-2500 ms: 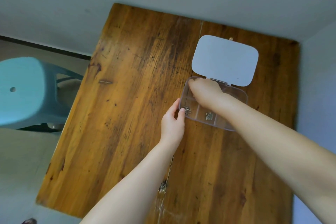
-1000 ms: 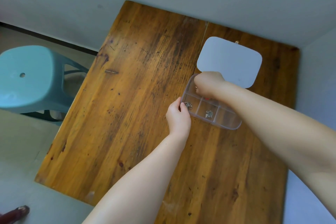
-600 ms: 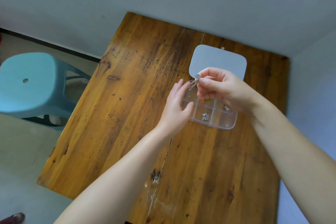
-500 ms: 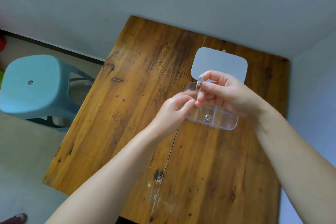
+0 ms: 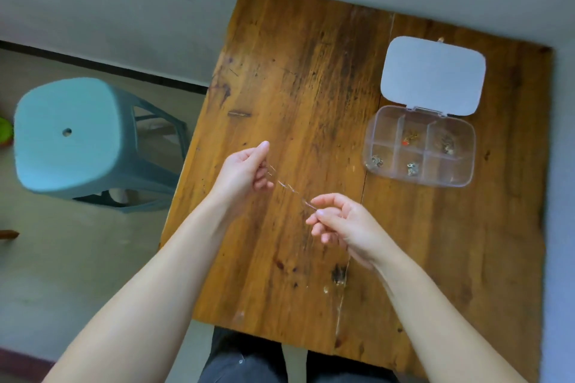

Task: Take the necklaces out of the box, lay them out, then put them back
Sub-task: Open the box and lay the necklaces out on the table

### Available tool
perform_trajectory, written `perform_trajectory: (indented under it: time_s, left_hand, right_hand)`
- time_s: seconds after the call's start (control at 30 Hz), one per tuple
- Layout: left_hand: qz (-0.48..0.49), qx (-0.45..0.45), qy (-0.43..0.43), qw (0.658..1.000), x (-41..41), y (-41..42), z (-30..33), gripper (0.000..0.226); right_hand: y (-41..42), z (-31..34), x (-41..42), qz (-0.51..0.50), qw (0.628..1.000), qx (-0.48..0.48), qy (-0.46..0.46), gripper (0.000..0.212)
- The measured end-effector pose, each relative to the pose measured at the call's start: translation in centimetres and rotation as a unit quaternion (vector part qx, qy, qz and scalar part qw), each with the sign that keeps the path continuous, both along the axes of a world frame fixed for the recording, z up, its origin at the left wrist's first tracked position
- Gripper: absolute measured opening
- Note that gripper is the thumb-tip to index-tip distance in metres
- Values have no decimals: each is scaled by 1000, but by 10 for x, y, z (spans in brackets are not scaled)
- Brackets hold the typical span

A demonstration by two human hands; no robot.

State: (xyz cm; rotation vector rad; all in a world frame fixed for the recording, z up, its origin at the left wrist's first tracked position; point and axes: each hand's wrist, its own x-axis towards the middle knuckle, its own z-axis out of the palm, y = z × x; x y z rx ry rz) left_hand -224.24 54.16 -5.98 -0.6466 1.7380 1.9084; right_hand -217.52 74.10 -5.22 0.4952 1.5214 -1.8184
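A thin silver necklace (image 5: 289,187) is stretched in the air between my two hands, over the left half of the wooden table (image 5: 311,78). My left hand (image 5: 244,171) pinches its far end and my right hand (image 5: 340,221) pinches its near end. The clear plastic box (image 5: 466,179) lies at the right, its white lid (image 5: 432,74) folded open behind it. Small bunched necklaces rest in several of its compartments, one with a red piece (image 5: 405,142); the far left compartment looks empty.
A teal plastic stool (image 5: 68,137) stands on the floor left of the table. Grey walls close the table's far and right sides. My dark trousers (image 5: 249,357) show under the near edge.
Both hands have moved away from the box toward the near left of the table and drawn apart, pulling the silver necklace out into a line. The box now lies uncovered.
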Motion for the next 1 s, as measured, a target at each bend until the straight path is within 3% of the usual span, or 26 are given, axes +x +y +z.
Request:
perform_trajectory:
  time_s: [0.07,0.13,0.2,0.27,0.37,0.5,0.67,0.8,1.0]
  left_hand:
    - [-67,-96,14,993,-10,-17,-7,40]
    - [-141,-224,57,963,-20,-27,-15,46]
    - [-197,-283,87,935,-28,-32,-20,49]
    - [-237,-290,99,922,-35,-35,-23,47]
    - [-251,-239,79,935,-44,-36,-27,42]
    - [-272,-198,67,939,-45,-32,-28,46]
    - [-358,-296,176,868,-47,-21,-32,45]
    - [-419,-353,225,806,-49,-12,-35,30]
    - [-436,-418,260,754,-43,-3,-41,18]
  right_hand:
    - [-30,-11,24,-19,998,39,-48,8]
    - [-56,-19,43,-19,993,81,-85,9]
    - [-77,-24,56,-28,988,113,-98,9]
    - [-98,-29,67,-54,984,141,-98,12]
    - [-119,-34,78,-80,977,176,-96,19]
    - [-130,-38,91,-95,969,205,-96,9]
    - [-136,-43,95,-49,957,272,-87,8]
    - [-140,-44,96,16,946,320,-46,3]
    - [-123,-36,90,139,930,341,3,10]
